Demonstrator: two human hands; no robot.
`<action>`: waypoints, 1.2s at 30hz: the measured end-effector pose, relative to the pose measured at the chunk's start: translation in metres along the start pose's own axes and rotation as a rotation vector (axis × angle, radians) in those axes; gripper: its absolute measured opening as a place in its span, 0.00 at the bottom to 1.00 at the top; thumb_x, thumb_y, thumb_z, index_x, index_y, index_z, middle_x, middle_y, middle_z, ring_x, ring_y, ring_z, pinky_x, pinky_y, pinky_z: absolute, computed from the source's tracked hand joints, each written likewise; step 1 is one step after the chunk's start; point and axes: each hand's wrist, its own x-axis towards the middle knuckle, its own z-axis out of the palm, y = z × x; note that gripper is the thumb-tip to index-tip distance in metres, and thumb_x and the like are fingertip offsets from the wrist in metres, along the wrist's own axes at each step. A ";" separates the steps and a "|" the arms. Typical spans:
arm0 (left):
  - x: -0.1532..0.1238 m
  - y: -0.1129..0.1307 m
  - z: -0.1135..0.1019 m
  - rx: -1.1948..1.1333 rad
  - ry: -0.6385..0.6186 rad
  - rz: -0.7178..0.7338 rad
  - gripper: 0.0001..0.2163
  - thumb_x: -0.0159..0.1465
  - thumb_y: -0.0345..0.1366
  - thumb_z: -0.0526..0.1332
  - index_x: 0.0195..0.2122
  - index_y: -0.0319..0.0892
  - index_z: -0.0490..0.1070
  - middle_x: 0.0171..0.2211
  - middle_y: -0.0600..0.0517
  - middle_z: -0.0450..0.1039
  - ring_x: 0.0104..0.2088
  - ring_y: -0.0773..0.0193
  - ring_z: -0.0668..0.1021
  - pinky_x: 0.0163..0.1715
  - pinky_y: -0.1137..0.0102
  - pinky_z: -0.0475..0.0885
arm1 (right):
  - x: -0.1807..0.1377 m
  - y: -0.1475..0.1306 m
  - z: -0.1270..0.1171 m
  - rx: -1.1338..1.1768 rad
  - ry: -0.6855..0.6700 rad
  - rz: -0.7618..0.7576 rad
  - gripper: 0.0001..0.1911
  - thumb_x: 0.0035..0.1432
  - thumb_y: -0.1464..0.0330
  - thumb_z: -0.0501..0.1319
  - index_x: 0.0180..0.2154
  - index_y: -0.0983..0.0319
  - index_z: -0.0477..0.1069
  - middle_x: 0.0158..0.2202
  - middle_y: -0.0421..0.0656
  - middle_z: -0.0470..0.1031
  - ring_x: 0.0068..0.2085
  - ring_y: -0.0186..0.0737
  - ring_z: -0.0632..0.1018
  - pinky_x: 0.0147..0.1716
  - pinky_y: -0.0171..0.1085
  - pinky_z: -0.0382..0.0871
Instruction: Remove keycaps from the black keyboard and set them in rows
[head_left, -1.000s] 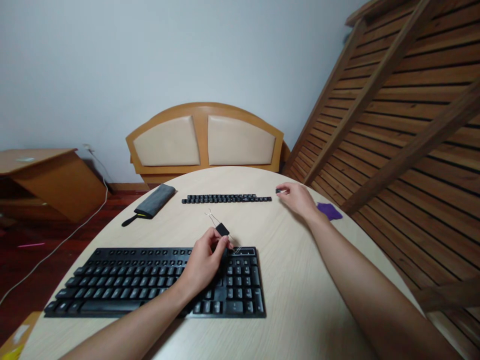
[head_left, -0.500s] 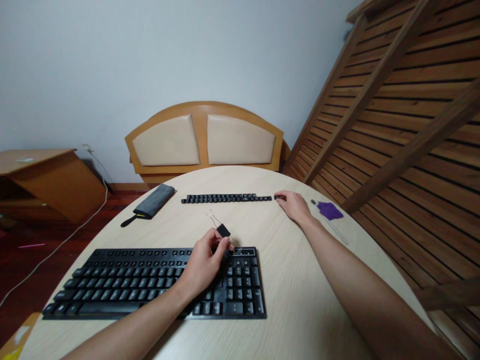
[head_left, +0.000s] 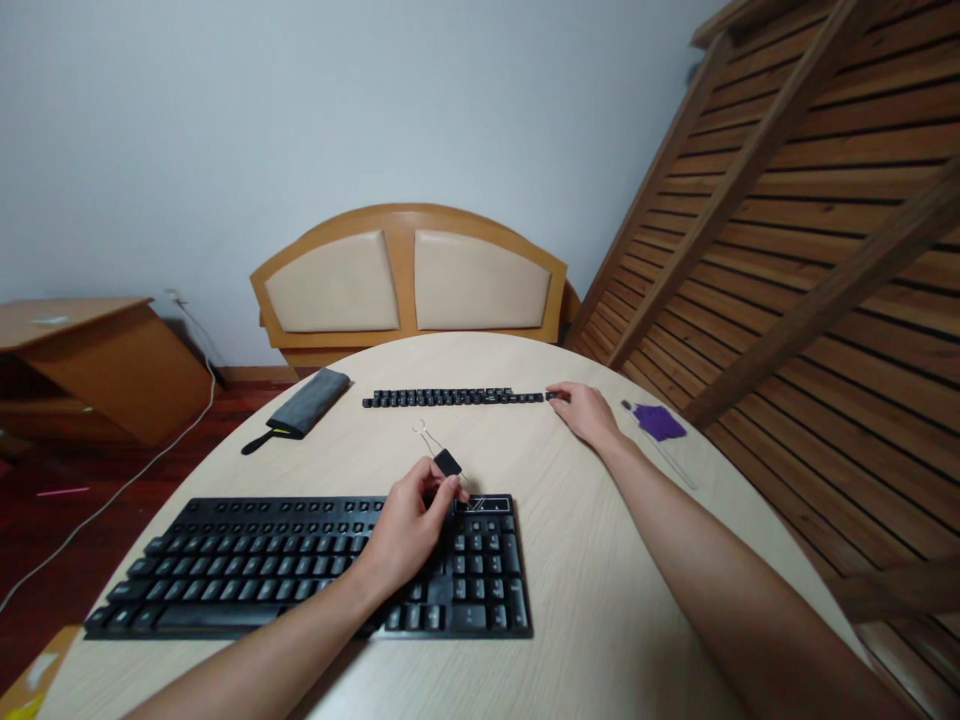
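My left hand point(head_left: 409, 530) rests over the upper right part of a black keyboard point(head_left: 247, 565) and pinches a black binder clip point(head_left: 446, 462) with wire handles. My right hand point(head_left: 589, 412) reaches far across the table, fingers closed on a small black keycap point(head_left: 553, 397) at the right end of a row of loose black keycaps point(head_left: 450, 398). The keycap touches the table next to the row's end.
A light wooden round table point(head_left: 585, 560) carries everything. A grey pouch point(head_left: 304, 405) lies at the back left, a purple cloth with a thin rod point(head_left: 660, 425) at the right. A wooden headboard point(head_left: 409, 275) and slatted bed frame point(head_left: 787, 220) stand behind.
My right hand came down and slid left, bringing the keycap onto the table against the right end of the row. The left hand with the clip barely moved.
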 end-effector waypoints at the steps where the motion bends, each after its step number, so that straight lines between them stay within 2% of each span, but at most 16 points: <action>1: 0.000 0.000 0.000 -0.001 0.000 -0.001 0.11 0.68 0.43 0.56 0.32 0.42 0.67 0.31 0.49 0.78 0.34 0.59 0.78 0.39 0.65 0.70 | 0.000 0.000 0.000 0.001 -0.002 0.000 0.15 0.57 0.68 0.61 0.46 0.58 0.78 0.43 0.45 0.81 0.44 0.44 0.80 0.43 0.37 0.70; 36: 0.000 0.001 -0.001 0.028 -0.008 0.014 0.10 0.68 0.41 0.56 0.32 0.43 0.68 0.31 0.50 0.78 0.34 0.59 0.78 0.39 0.64 0.70 | -0.001 -0.005 -0.001 0.022 -0.016 -0.038 0.16 0.58 0.68 0.62 0.48 0.59 0.77 0.44 0.46 0.81 0.45 0.44 0.79 0.45 0.37 0.70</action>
